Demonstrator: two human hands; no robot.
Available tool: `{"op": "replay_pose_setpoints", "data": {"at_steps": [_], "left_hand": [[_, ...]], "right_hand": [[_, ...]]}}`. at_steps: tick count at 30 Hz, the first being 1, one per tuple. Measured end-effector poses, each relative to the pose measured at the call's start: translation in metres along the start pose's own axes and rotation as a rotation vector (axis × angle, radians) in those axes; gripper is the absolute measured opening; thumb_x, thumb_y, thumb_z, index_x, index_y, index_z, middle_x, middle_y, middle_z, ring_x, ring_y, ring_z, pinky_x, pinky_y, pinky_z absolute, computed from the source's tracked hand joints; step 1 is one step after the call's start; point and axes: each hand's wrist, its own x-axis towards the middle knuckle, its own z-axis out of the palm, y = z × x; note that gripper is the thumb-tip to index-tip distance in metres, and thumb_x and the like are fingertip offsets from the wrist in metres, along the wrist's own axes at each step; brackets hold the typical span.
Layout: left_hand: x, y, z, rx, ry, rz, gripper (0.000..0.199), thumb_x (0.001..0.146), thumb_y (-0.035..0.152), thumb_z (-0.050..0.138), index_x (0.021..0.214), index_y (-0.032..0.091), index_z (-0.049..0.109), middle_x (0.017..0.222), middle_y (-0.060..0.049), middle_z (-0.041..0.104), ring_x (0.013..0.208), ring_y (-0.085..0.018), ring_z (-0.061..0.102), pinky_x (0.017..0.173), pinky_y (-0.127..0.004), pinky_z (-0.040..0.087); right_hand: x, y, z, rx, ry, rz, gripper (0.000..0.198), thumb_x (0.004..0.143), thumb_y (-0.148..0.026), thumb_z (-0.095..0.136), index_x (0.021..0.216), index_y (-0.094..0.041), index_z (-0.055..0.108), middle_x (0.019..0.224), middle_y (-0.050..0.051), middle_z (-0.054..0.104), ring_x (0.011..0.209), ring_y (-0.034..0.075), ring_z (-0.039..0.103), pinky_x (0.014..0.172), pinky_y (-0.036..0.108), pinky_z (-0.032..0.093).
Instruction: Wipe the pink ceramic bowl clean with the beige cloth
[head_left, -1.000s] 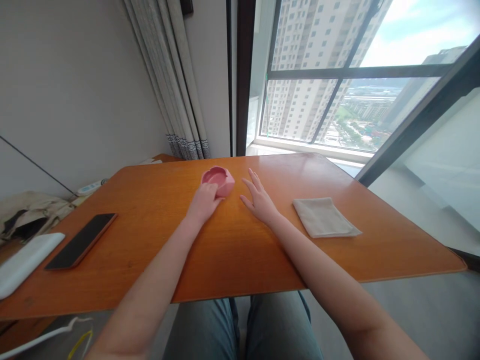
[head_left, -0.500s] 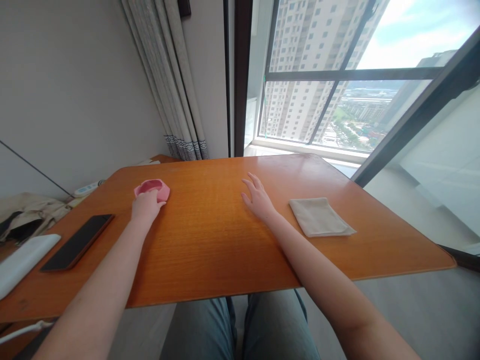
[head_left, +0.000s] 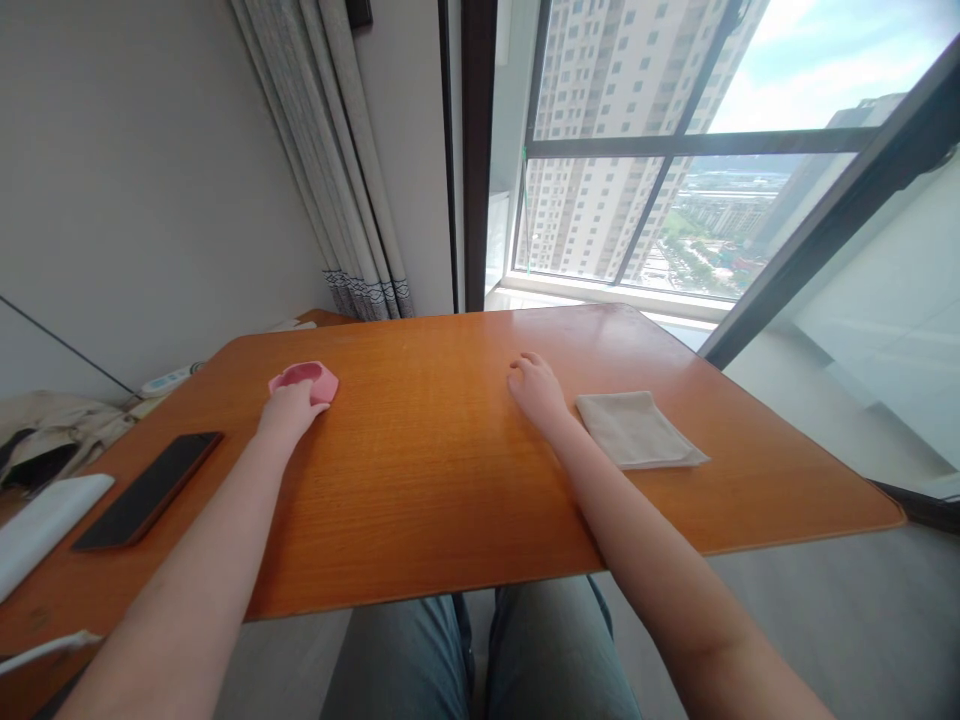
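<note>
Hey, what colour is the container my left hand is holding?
The container is pink, as the head view shows.

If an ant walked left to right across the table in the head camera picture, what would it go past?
A long white object, a black phone, the pink dish, the right hand, then a folded beige cloth.

Tabletop (head_left: 420, 490): orange-brown wood; clock directions run from its middle.
Left hand (head_left: 289, 408): toward 10 o'clock, gripping a pink, hollow container (head_left: 324, 382) by its near wall.
Right hand (head_left: 537, 388): 2 o'clock, fingers loosely bent.
Cloth (head_left: 639, 430): 3 o'clock, beige, folded.
Black slab (head_left: 150, 490): 9 o'clock, flat, phone-like.
</note>
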Motion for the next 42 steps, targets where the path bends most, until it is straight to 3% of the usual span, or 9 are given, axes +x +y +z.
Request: {"op": "replay_pose_setpoints", "data": {"at_steps": [4, 8, 10, 16, 20, 24, 29, 36, 42], "left_hand": [[-0.004, 0.0, -0.004, -0.02, -0.018, 0.026, 0.057, 0.077, 0.044, 0.055, 0.123, 0.009, 0.05, 0.114, -0.022, 0.06, 0.109, -0.037, 0.054, 0.089, -0.046, 0.044], [-0.029, 0.033, -0.017, -0.058, 0.327, 0.052, 0.056, 0.082, 0.043, 0.051, 0.131, 0.016, 0.043, 0.144, -0.022, 0.035, 0.136, -0.042, 0.026, 0.102, -0.065, 0.026], [-0.047, 0.066, -0.024, -0.147, 0.453, 0.194, 0.041, 0.087, 0.032, 0.044, 0.125, 0.018, 0.048, 0.147, -0.017, 0.033, 0.139, -0.034, 0.023, 0.109, -0.06, 0.018], [-0.113, 0.19, -0.023, -0.501, 0.137, 0.977, 0.032, 0.091, 0.021, 0.036, 0.115, 0.019, 0.057, 0.118, -0.011, 0.061, 0.114, -0.02, 0.053, 0.102, -0.037, 0.042], [-0.138, 0.225, -0.01, -0.42, 0.064, 0.98, 0.041, 0.089, 0.035, 0.046, 0.127, 0.021, 0.051, 0.135, -0.013, 0.05, 0.127, -0.027, 0.043, 0.107, -0.047, 0.035], [-0.136, 0.201, -0.008, -0.347, 0.02, 0.816, 0.037, 0.091, 0.043, 0.04, 0.118, 0.022, 0.056, 0.13, -0.012, 0.052, 0.122, -0.026, 0.047, 0.104, -0.045, 0.037], [-0.122, 0.128, -0.007, -0.165, -0.021, 0.433, 0.041, 0.091, 0.046, 0.032, 0.079, 0.017, 0.059, 0.094, -0.013, 0.058, 0.09, -0.025, 0.057, 0.088, -0.042, 0.044], [-0.116, 0.014, 0.015, -0.062, 0.002, -0.015, 0.057, 0.084, 0.048, 0.035, 0.128, 0.014, 0.046, 0.117, -0.019, 0.053, 0.113, -0.035, 0.052, 0.097, -0.043, 0.038], [-0.12, -0.006, 0.016, -0.012, -0.039, -0.201, 0.06, 0.081, 0.05, 0.036, 0.127, 0.012, 0.046, 0.124, -0.021, 0.049, 0.115, -0.039, 0.05, 0.094, -0.047, 0.04]], "right_hand": [[0.006, 0.041, -0.042, -0.173, -0.206, 0.353, 0.033, 0.085, -0.024, 0.048, 0.112, -0.012, 0.062, 0.11, 0.019, 0.063, 0.104, 0.028, 0.061, 0.087, 0.039, 0.046], [0.003, 0.067, -0.075, -0.228, -0.515, 0.544, 0.019, 0.078, -0.025, 0.064, 0.092, -0.013, 0.068, 0.088, 0.014, 0.068, 0.092, 0.026, 0.065, 0.076, 0.036, 0.049], [0.0, 0.06, -0.076, -0.152, -0.6, 0.597, 0.021, 0.074, -0.025, 0.069, 0.092, -0.014, 0.067, 0.082, 0.012, 0.068, 0.079, 0.024, 0.067, 0.069, 0.035, 0.051], [-0.011, -0.01, -0.02, 0.58, -0.59, 0.381, 0.047, 0.082, -0.03, 0.057, 0.127, -0.019, 0.049, 0.103, 0.011, 0.064, 0.073, 0.017, 0.066, 0.06, 0.029, 0.057], [-0.012, -0.03, 0.016, 0.873, -0.335, 0.189, 0.047, 0.085, -0.031, 0.048, 0.131, -0.023, 0.044, 0.113, 0.007, 0.06, 0.08, 0.014, 0.066, 0.067, 0.027, 0.057], [-0.004, -0.016, 0.03, 0.706, -0.048, 0.136, 0.039, 0.08, -0.021, 0.046, 0.119, -0.017, 0.053, 0.109, 0.007, 0.061, 0.085, 0.014, 0.062, 0.085, 0.032, 0.052], [-0.008, -0.013, 0.042, 0.525, -0.107, 0.049, 0.038, 0.08, -0.018, 0.046, 0.117, -0.014, 0.055, 0.112, 0.009, 0.06, 0.089, 0.016, 0.06, 0.089, 0.031, 0.049], [-0.024, -0.031, 0.055, 0.122, -0.222, -0.175, 0.039, 0.088, -0.032, 0.048, 0.124, -0.018, 0.054, 0.139, 0.014, 0.045, 0.133, 0.027, 0.037, 0.11, 0.047, 0.028], [-0.028, -0.033, 0.056, -0.028, -0.315, -0.227, 0.049, 0.091, -0.042, 0.044, 0.133, -0.018, 0.049, 0.146, 0.014, 0.039, 0.139, 0.034, 0.027, 0.113, 0.053, 0.018]]}}
